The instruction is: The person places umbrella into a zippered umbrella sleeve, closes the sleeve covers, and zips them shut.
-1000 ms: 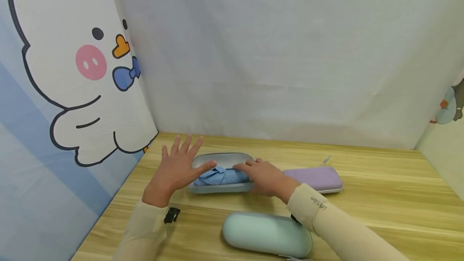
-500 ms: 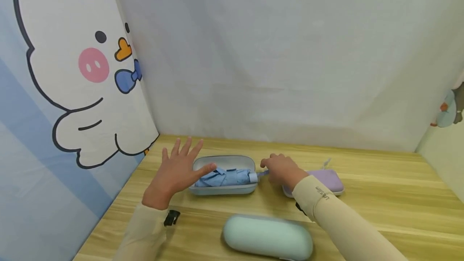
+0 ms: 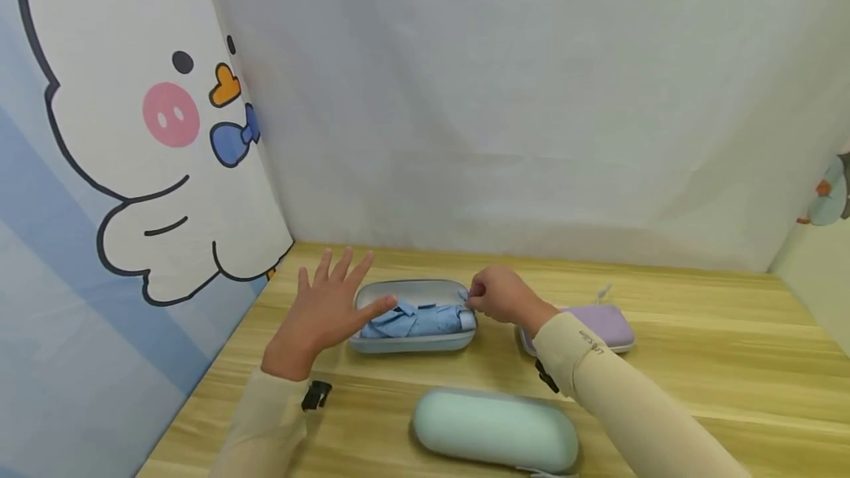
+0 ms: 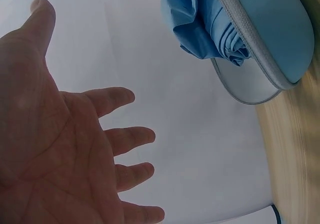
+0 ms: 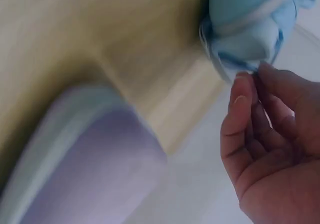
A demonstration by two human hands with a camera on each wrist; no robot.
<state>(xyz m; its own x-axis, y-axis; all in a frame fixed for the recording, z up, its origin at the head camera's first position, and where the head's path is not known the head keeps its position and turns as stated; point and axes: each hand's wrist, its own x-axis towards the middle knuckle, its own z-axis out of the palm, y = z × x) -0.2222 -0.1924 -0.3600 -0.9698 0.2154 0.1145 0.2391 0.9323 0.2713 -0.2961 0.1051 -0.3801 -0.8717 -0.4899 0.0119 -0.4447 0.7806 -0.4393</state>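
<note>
A light-blue folded umbrella (image 3: 418, 321) lies inside an unzipped blue hard case (image 3: 412, 345), its lid raised at the back. My right hand (image 3: 501, 296) is at the case's right end. Thumb and fingertips pinch the umbrella's wrist strap (image 5: 237, 62), just beyond the pale handle end. My left hand (image 3: 325, 312) hovers at the case's left end, fingers spread and holding nothing. In the left wrist view, the umbrella's gathered fabric (image 4: 215, 23) shows above the case rim, apart from the left hand.
A purple hard case (image 3: 600, 324) lies closed behind the right wrist, a pale pull loop at its back. Nearer to me lies a closed mint-green case (image 3: 494, 430). A white curtain (image 3: 505, 109) hangs behind the wooden table (image 3: 697, 360), and a cartoon-printed cloth (image 3: 119, 257) at left.
My right hand moved off the umbrella to its right end and drew the strap out rightward, then brought it back up to the case's rim. The left hand stayed put.
</note>
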